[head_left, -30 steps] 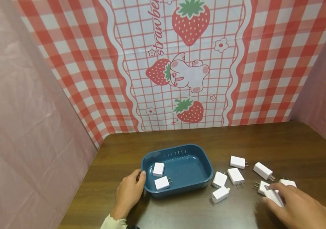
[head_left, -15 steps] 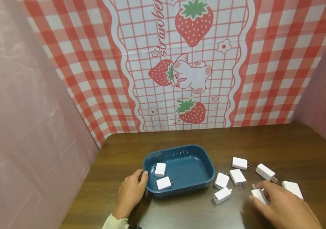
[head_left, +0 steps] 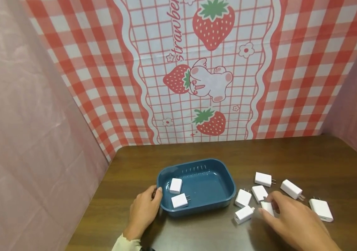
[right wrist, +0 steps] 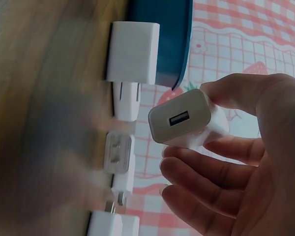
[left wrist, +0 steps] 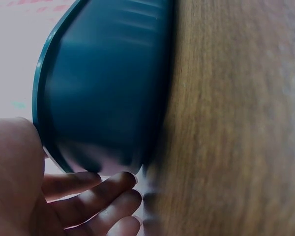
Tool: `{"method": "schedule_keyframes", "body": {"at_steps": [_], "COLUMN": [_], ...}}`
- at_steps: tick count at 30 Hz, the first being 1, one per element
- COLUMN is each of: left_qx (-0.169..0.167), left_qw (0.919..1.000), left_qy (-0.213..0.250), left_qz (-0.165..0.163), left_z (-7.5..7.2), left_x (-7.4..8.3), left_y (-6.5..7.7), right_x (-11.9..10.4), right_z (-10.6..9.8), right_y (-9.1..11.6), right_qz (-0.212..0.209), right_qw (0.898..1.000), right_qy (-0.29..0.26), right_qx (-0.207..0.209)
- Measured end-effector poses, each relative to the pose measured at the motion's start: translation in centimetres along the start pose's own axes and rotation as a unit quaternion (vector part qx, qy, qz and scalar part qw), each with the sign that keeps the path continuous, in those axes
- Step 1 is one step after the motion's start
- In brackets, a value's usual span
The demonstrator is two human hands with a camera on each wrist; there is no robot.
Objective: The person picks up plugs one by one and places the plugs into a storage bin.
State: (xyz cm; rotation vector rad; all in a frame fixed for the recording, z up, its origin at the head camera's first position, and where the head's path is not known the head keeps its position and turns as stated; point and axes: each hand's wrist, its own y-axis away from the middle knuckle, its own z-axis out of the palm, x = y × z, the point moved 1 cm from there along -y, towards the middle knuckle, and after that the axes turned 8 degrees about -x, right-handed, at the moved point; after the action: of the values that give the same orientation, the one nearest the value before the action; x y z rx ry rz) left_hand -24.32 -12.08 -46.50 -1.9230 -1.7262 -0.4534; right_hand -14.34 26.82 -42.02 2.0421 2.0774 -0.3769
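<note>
A dark blue tray [head_left: 197, 209] stands on the table with two white USB charger plugs [head_left: 179, 201] lying at its left end. My left hand [head_left: 145, 209] grips the tray's left end, thumb at the rim; in the left wrist view the fingers [left wrist: 96, 201] curl against the outer wall. Between thumb and fingers, my right hand [head_left: 294, 218] pinches another white charger plug [right wrist: 182, 118], its USB port facing the wrist camera. That plug is held above the table, right of the tray, and the hand partly covers it in the head view.
Several more white charger plugs lie right of the tray, among them one near its corner [head_left: 243, 214], one farther back [head_left: 263, 179] and one at far right [head_left: 321, 209]. A red-checked strawberry cloth [head_left: 210, 80] hangs behind the table, with pink cloth [head_left: 34, 122] at the sides.
My right hand has carried its charger plug leftward from the right side of the table, toward the tray. The left hand has stayed at the tray's end. The head view shifted slightly.
</note>
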Motion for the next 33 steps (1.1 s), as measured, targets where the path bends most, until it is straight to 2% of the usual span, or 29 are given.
{"method": "schedule_keyframes", "body": {"at_steps": [7, 13, 17, 26, 33], "left_qx": [0.001, 0.009, 0.011, 0.007, 0.004], "left_qw": [1.0, 1.0, 0.9999, 1.0, 1.0], "left_qy": [-0.001, 0.004, 0.004, 0.0, 0.0], "left_qz": [0.0, 0.001, 0.001, 0.0, 0.002], "left_z": [0.2, 0.3, 0.3, 0.2, 0.1], "left_x": [0.1, 0.2, 0.2, 0.0, 0.0], "left_y": [0.0, -0.1, -0.2, -0.1, 0.0], "right_x": [-1.6, -3.9, -5.3, -7.7, -9.4], "right_z": [-0.7, -1.7, -1.9, -1.2, 0.0], "right_y": [-1.0, -2.2, -2.6, -4.1, -5.8], "right_qz": [-0.02, -0.015, -0.039, -0.098, -0.1], "right_qw": [0.999, 1.0, 0.999, 0.992, 0.992], "right_qy": [0.002, -0.004, -0.011, -0.022, -0.053], "right_qx": [0.026, -0.005, 0.02, 0.077, 0.051]}}
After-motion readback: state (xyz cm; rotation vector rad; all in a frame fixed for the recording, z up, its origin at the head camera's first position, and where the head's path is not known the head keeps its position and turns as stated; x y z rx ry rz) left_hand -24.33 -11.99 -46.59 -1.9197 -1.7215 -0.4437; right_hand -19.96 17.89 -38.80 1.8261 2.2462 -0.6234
